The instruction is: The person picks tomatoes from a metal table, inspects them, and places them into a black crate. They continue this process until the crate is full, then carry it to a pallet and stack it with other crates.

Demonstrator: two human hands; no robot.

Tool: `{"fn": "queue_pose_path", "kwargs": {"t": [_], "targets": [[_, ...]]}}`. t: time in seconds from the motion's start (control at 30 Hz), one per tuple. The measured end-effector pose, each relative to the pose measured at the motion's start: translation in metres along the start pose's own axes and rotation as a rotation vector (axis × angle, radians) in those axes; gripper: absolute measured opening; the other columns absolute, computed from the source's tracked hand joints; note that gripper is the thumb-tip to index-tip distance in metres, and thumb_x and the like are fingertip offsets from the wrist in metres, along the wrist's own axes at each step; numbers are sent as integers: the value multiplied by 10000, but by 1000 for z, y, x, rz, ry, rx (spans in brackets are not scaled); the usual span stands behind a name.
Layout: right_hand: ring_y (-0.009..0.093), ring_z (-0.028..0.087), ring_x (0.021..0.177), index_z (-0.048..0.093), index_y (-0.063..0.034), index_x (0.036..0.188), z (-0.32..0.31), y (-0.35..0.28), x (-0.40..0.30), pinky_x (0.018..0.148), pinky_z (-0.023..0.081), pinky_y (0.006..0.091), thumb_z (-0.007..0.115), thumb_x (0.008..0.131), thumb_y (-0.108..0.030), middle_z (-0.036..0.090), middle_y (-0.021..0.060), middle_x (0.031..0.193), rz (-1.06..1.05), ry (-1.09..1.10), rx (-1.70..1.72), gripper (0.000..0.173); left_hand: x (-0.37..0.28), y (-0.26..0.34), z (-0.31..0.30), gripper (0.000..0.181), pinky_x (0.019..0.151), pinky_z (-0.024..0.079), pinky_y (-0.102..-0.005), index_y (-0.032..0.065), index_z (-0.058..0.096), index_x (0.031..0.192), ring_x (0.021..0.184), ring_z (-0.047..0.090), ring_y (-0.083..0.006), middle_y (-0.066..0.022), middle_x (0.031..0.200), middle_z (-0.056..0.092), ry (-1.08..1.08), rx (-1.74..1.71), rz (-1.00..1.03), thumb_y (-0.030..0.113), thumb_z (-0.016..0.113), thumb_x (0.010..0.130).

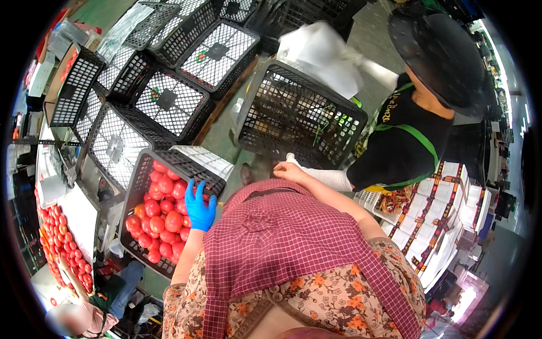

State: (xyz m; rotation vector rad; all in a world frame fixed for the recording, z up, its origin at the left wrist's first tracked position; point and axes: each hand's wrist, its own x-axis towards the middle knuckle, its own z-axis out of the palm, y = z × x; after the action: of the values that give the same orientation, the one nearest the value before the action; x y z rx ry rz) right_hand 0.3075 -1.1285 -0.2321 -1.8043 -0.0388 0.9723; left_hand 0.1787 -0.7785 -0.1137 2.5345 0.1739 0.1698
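Observation:
My left hand (200, 209), in a blue glove, is over the near right side of a dark plastic crate (127, 199). Its fingers are spread, with nothing seen in them; whether it touches the rim I cannot tell. Red tomatoes (163, 212) half fill this crate, which looks tilted. Bare, my right hand (289, 171) is in front of my checked apron (271, 220), fingers slightly bent. Whether it holds anything is unclear. Just beyond it is a large black mesh crate (292, 112) with some green stems inside, next to a co-worker's white-sleeved arm (326, 177).
A co-worker in a dark hat (436, 59) stands at right, one arm by a blurred white sheet (322, 59). Black crates (218, 55) with white mesh-patterned tops stand at upper left. More tomatoes (63, 237) lie on a table near another person (80, 313). White boxes (427, 216) are stacked right.

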Motion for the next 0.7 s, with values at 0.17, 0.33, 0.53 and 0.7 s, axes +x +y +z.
{"fn": "queue_pose_path", "kwargs": {"t": [0.17, 0.33, 0.53, 0.7], "targets": [[179, 655, 751, 655, 21, 1099, -3, -26, -9, 680, 531, 340, 668, 872, -230, 694, 124, 951, 144, 73, 34, 338, -1, 1, 0, 612, 1038, 397, -481, 76, 532, 1316, 1274, 433, -432, -237, 1455, 383, -10, -9, -36, 146, 746, 747], [191, 650, 777, 614, 22, 1179, -13, -40, -15, 693, 528, 326, 645, 898, -233, 687, 120, 1003, 196, 134, 96, 381, 1, 5, -3, 611, 1036, 399, -479, 78, 531, 1319, 1265, 442, -436, -236, 1460, 377, -25, -5, -46, 142, 747, 751], [161, 637, 780, 611, -30, 1195, -13, -36, -12, 641, 491, 286, 640, 908, -242, 672, 77, 975, 177, 160, 108, 358, 1, 2, -2, 612, 1024, 404, -475, 76, 528, 1327, 1262, 443, -439, -240, 1461, 370, -42, 1, -51, 159, 741, 760], [157, 635, 767, 616, -22, 1178, -11, -32, -12, 659, 513, 311, 643, 904, -233, 671, 73, 968, 222, 141, 30, 347, -1, -2, -1, 607, 1019, 405, -475, 67, 525, 1329, 1259, 444, -444, -245, 1462, 364, -37, 5, -39, 166, 732, 767]]}}
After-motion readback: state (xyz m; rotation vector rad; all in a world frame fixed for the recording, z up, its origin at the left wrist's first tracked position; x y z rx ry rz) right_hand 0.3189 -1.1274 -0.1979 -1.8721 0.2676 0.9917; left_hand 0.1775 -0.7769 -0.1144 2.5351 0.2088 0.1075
